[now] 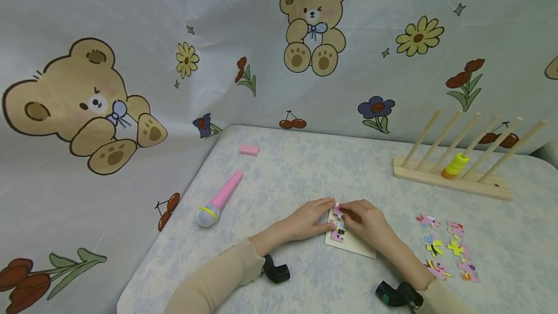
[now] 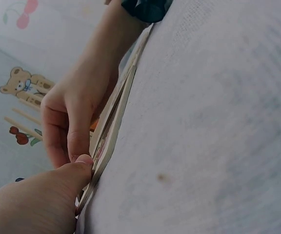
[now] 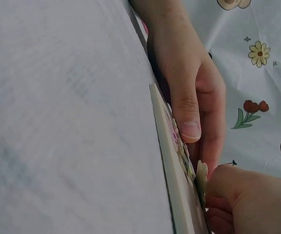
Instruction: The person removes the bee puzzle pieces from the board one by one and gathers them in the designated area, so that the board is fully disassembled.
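A shallow wooden puzzle board point(image 1: 359, 247) lies on the table, with several pink jigsaw pieces point(image 1: 337, 236) along its left side. My left hand point(image 1: 307, 219) rests at the board's left edge, fingers extended toward the far corner and thumb on the pieces. Over the board's far left part, my right hand point(image 1: 368, 222) pinches a puzzle piece point(image 3: 202, 176) between thumb and fingers. In the right wrist view that piece stands tilted above the board's surface. The fingers of my right hand hide part of the board in the head view.
Several loose puzzle pieces point(image 1: 434, 246) lie to the right of the board. A wooden peg rack point(image 1: 453, 179) with yellow and orange rings point(image 1: 457, 164) stands at the back right. On the left are a pink toy microphone point(image 1: 224, 193) and a pink block point(image 1: 249, 149). A bear-print cloth point(image 1: 261, 28) hangs behind.
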### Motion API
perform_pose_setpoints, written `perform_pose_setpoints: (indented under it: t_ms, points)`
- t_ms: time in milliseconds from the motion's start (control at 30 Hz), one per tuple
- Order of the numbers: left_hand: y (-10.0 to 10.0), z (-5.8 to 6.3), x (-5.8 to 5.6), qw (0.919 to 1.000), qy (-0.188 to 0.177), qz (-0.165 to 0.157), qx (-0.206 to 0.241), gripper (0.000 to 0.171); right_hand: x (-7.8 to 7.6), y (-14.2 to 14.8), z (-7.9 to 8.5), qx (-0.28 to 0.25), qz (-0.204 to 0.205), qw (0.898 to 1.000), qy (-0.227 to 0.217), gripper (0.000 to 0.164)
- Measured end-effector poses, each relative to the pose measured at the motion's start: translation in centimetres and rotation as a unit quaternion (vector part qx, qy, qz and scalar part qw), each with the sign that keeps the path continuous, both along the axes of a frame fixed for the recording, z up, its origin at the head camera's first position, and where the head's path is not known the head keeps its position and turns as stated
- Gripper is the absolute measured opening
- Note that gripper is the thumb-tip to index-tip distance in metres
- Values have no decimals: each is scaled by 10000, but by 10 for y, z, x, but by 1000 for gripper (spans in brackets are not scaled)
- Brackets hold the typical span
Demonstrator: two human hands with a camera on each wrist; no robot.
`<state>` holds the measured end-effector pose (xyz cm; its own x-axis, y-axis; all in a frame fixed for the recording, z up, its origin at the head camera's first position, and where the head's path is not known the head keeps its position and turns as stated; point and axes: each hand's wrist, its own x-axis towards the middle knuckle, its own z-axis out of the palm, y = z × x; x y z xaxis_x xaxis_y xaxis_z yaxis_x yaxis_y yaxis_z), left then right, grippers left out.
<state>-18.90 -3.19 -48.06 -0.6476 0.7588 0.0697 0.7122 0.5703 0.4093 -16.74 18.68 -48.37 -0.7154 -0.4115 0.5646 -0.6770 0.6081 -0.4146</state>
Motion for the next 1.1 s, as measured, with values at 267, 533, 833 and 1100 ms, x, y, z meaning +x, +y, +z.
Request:
perform_pose_setpoints:
  t_ms: [267,533,833,1100]
  points:
    - [0,1,-1,10000,17,30,-7,66,-1,1,0,-2,185,9998,-68,31]
    - [0,1,1,10000,4,22,-26,68,1,0,0,-29,218,9996,-201,33]
    - [1,1,1,10000,-18,18,-53,68,1,1,0,-120,83,9985,-529,37]
    - [0,0,0,10000,26,14,-82,68,3,1,3,-181,29,9965,-819,38]
